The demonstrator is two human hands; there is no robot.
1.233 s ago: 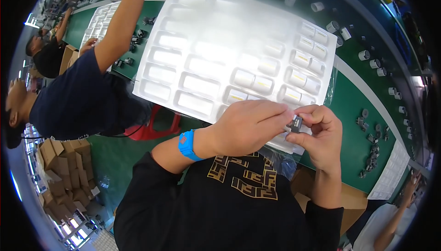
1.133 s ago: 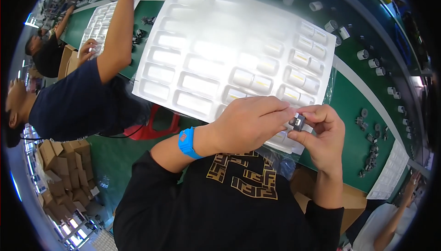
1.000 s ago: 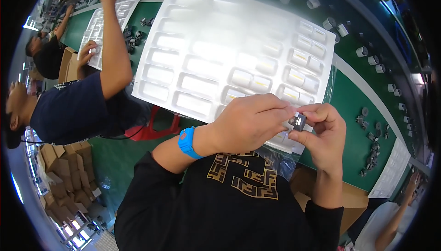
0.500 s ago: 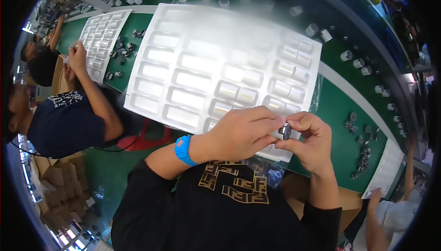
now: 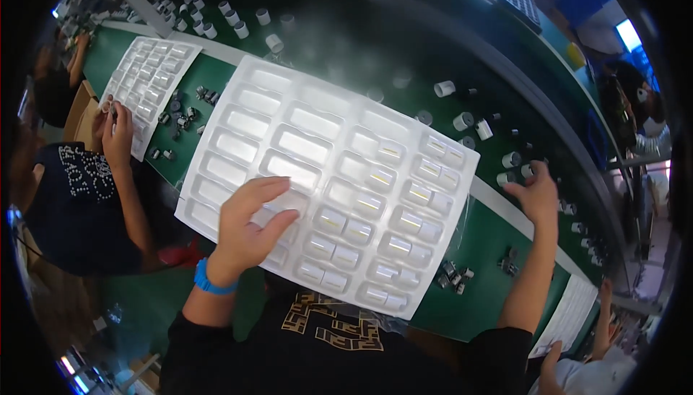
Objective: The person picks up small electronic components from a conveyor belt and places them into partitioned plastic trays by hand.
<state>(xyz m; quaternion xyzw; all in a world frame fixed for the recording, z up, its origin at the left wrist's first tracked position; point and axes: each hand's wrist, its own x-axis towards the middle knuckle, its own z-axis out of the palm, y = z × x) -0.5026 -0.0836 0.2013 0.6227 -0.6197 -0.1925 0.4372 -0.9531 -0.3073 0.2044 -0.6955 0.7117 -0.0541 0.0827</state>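
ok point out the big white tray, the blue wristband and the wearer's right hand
White tray (image 5: 315,120): head view, on a compartment's bare floor.
Blue wristband (image 5: 210,281): head view, on the strap.
Right hand (image 5: 540,198): head view, on the middle of the hand.

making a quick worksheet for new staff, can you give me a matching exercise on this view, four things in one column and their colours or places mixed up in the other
Things
1. left hand
2. wristband
3. right hand
4. large tray

Colours and places
A. beside white cylinders past the tray's right edge
B. white
C. open over the tray
D. blue

Pairs: 1-C, 2-D, 3-A, 4-B
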